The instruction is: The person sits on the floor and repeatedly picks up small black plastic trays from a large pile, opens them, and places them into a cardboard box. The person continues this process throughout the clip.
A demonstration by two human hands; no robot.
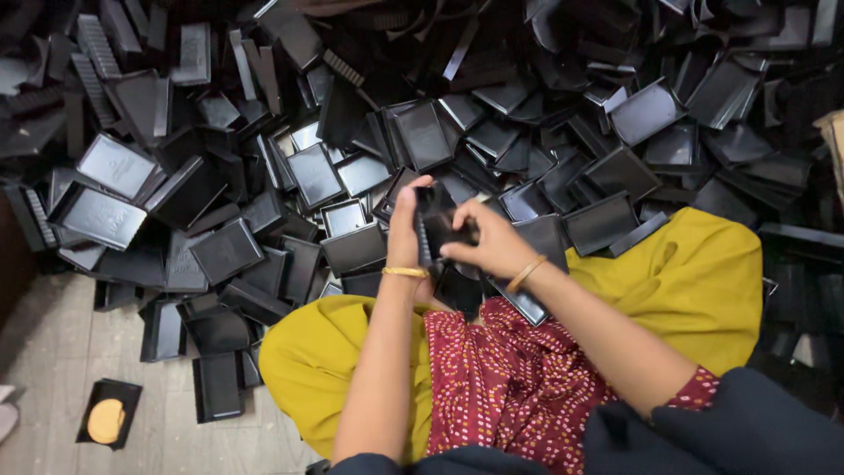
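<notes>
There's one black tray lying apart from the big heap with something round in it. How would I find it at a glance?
Start at the huge pile of black trays, then drop to the bare grey floor at the lower left. There one small black tray lies alone, left of the person's yellow-clad knee. It alone holds a round tan disc.

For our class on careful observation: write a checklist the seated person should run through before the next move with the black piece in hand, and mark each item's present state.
1. Left hand grips the black piece: ok.
2. Right hand touches the same piece: ok.
3. Piece held clear of the pile of black trays: ok.
4. Piece undamaged: cannot tell, too dark.
5. More trays close by: ok.
6. Lap free: not ok, a tray lies there.
</notes>
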